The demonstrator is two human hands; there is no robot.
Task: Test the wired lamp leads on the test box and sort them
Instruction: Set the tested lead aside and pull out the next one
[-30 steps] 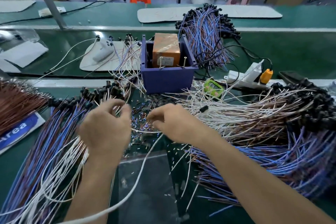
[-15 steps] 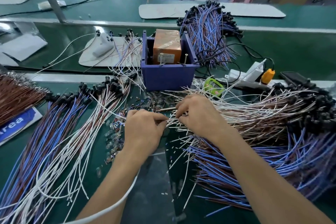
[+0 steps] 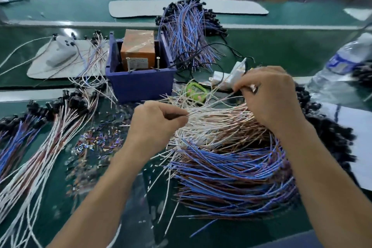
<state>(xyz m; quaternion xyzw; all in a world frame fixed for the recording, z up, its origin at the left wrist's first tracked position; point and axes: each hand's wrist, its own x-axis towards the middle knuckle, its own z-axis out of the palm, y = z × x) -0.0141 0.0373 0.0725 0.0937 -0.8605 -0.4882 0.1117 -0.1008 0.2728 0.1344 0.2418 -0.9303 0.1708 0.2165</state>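
Note:
A big heap of white, brown and blue lamp leads (image 3: 225,147) covers the right of the green bench, their black lamp ends (image 3: 330,135) at the far right. My left hand (image 3: 157,121) pinches the bare tips of a few white leads at the heap's left edge. My right hand (image 3: 267,94) is raised over the heap's far side and grips several white leads near their ends. The blue test box (image 3: 138,82) with an orange-brown block (image 3: 137,48) and two upright pins stands behind my left hand. A sorted bundle of leads (image 3: 40,147) lies at the left.
Loose small lamps and wire scraps (image 3: 94,147) litter the bench left of my left arm. A further blue-lead bundle (image 3: 187,36) lies behind the box, a white power strip (image 3: 227,76) and green object (image 3: 195,90) to its right, a water bottle (image 3: 342,62) far right.
Both hands have moved right from the middle of the bench onto the right heap. My right hand has risen and pulled up white leads; my left hand now pinches their tips.

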